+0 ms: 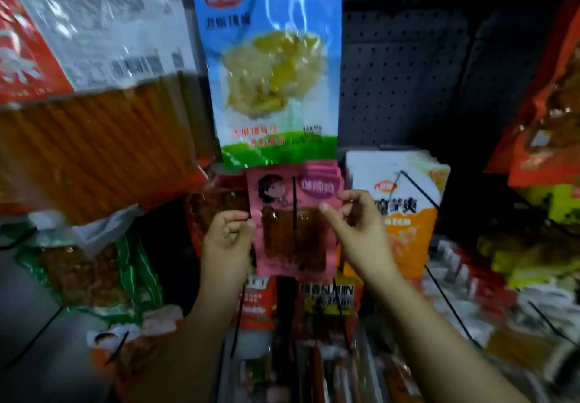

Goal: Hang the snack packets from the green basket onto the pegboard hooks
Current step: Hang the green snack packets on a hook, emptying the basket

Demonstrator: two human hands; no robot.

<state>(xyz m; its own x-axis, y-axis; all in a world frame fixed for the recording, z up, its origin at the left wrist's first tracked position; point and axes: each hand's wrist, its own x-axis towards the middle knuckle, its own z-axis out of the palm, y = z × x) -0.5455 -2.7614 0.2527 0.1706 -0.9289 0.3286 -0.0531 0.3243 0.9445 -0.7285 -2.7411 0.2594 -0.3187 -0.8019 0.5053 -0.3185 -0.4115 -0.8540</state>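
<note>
- Pegboard (405, 66): dark perforated panel behind all the goods; only its upper right area is bare, the rest is covered by hanging packets.
- Large clear packet (94, 138), upper left: holds long orange-brown sticks packed side by side, under a red and white label. Its print is blurred and its left edge is cut off by the frame.
- Blue packet (266, 66), top centre: a clear window shows pale yellow pieces inside; a green band runs along the bottom. Its top is cut off by the frame.
- White and orange packets (405, 208), right of centre: several hang in a row on a black wire hook (417, 187).
- Pink packets (292, 214), centre: a stack hangs just below the blue packet on a black hook prong that shows in front of it. The front packet's window holds dark brown strips.
- Red packets (543, 94), far right: blurred and cut off; contents unclear.
- Green-striped packet (94, 274), lower left: brown contents, blurred.
- Left hand (227, 233): fingers curled, thumb and forefinger at the left edge of the front pink packet, apparently pinching it.
- Right hand (351, 217): fingers loosely curled at the packet's right edge; whether it grips the edge cannot be told.
- Lower packets below the hands: red and dark labels, too blurred to read.
</note>
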